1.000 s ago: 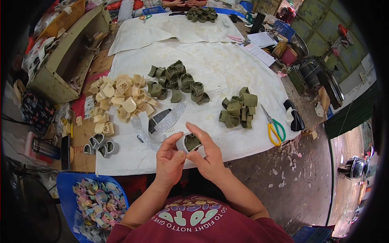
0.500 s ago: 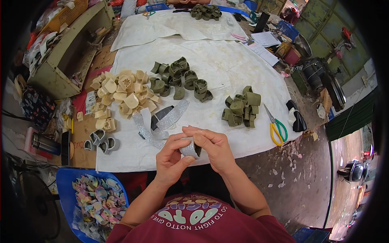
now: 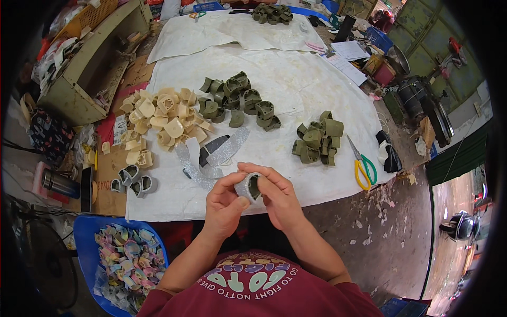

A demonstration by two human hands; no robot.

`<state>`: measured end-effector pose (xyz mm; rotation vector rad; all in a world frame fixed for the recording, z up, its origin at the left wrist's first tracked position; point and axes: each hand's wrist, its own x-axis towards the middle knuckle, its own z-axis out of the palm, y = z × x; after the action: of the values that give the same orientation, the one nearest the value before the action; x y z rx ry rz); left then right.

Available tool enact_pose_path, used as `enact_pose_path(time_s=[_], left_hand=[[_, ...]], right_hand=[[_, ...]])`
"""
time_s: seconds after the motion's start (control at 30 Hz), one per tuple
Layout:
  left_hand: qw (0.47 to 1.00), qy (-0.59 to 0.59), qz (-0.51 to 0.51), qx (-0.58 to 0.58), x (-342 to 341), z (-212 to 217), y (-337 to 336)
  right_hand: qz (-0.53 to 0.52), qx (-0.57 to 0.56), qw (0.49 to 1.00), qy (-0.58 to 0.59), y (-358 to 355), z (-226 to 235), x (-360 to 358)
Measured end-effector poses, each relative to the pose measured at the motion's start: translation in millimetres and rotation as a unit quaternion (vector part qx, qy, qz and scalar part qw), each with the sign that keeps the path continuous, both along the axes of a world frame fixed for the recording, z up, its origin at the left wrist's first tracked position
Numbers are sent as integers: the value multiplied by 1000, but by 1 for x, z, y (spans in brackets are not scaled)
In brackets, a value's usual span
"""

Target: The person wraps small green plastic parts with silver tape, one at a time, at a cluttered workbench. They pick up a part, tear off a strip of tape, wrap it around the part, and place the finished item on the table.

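Above the table's near edge, my left hand (image 3: 222, 210) and my right hand (image 3: 281, 199) hold one shoe heel (image 3: 242, 188) between them. Silver glitter material wraps its outer wall, and its hollow olive-green inside shows. My left fingers and thumb grip the wrapped side; the right fingers press at the opposite rim, partly hiding it. Just beyond lie loose silver glitter strips (image 3: 228, 149) and a dark flat piece (image 3: 212, 146). Several silver-covered heels (image 3: 146, 185) stand at the left. Bare olive heels (image 3: 236, 87) and a second olive group (image 3: 319, 138) rest farther out.
Beige heels (image 3: 174, 127) are heaped at the left. Scissors (image 3: 360, 170) with yellow and green handles lie near the table's right edge. Below the left edge is a blue tub (image 3: 84, 238) of colourful pieces. A metal flask (image 3: 59, 185) and phone (image 3: 86, 190) stand at far left.
The heel has turned in my fingers, so its hollow opening shows more. Both hands stay around it. The whole view has shifted slightly.
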<state>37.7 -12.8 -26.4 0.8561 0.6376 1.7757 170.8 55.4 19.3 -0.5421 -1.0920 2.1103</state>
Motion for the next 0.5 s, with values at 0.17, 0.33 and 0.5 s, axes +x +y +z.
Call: enact_pose_path(time_s=[0.17, 0.33, 0.5], left_hand=[[989, -111, -88, -39, -5, 5, -1], [989, -115, -84, -36, -2, 3, 1], [973, -179, -146, -20, -4, 6, 0]], right_hand=[[44, 42, 998, -2, 5, 3, 10], [57, -14, 998, 9, 10, -1, 9], [76, -11, 997, 18, 16, -8, 15]])
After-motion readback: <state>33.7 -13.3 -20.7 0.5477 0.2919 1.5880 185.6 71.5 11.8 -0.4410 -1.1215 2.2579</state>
